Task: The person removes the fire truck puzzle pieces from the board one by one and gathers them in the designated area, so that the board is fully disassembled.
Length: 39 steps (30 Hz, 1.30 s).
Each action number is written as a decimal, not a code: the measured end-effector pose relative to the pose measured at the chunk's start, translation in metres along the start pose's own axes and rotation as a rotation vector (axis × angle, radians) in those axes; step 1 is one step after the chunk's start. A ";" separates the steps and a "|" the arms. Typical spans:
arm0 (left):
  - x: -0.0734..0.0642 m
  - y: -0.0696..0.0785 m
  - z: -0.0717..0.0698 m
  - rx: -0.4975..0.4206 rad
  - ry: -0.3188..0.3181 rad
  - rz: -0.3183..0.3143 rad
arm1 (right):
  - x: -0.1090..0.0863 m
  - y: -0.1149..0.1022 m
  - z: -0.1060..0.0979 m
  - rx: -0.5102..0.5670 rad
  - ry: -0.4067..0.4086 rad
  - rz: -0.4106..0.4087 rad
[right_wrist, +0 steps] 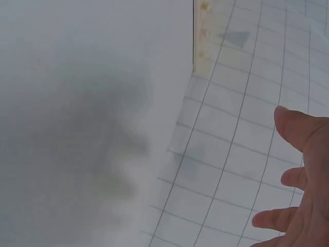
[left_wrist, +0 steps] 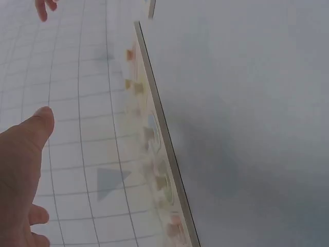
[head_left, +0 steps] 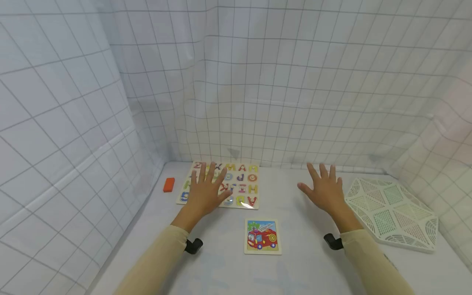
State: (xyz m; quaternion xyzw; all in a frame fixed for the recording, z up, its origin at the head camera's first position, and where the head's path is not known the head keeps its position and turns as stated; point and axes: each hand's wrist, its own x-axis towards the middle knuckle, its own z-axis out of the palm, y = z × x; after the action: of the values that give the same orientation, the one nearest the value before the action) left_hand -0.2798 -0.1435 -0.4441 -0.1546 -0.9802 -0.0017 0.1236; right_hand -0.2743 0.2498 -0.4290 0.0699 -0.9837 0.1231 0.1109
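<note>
My left hand [head_left: 205, 195] hovers with spread fingers over the left part of an alphabet puzzle board [head_left: 236, 204], covering some of its coloured letters. In the left wrist view the board's edge [left_wrist: 163, 131] and small knobs show beyond the thumb, apart from the hand. My right hand [head_left: 326, 192], fingers also spread, is held above the white table between the board and a white patterned panel [head_left: 391, 213]; nothing is in it. Between the forearms lies a small square fire engine picture puzzle [head_left: 262, 237].
An orange block [head_left: 169, 184] lies left of the alphabet board, near the left curtain. White grid-patterned curtains [head_left: 280, 90] enclose the table [head_left: 221, 262] at the back and both sides. Dark wrist devices [head_left: 194, 246] sit by the sleeves.
</note>
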 end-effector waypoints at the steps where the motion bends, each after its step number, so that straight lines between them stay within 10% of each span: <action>1: -0.005 0.004 0.000 -0.010 -0.003 0.011 | -0.003 -0.001 0.002 0.026 -0.009 -0.006; 15: -0.059 0.079 0.010 -0.259 -0.299 0.302 | -0.052 -0.043 0.044 0.698 -0.472 0.035; 24: -0.063 0.105 0.016 -0.228 -0.402 0.387 | -0.060 -0.057 0.051 0.702 -0.531 -0.024; 39: -0.068 0.121 0.013 -0.172 -0.401 0.410 | -0.066 -0.062 0.040 0.666 -0.521 0.008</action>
State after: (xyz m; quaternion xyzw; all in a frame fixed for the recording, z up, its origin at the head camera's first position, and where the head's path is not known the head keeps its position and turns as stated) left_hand -0.1841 -0.0483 -0.4776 -0.3565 -0.9297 -0.0290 -0.0881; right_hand -0.2085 0.1872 -0.4687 0.1270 -0.8856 0.4129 -0.1706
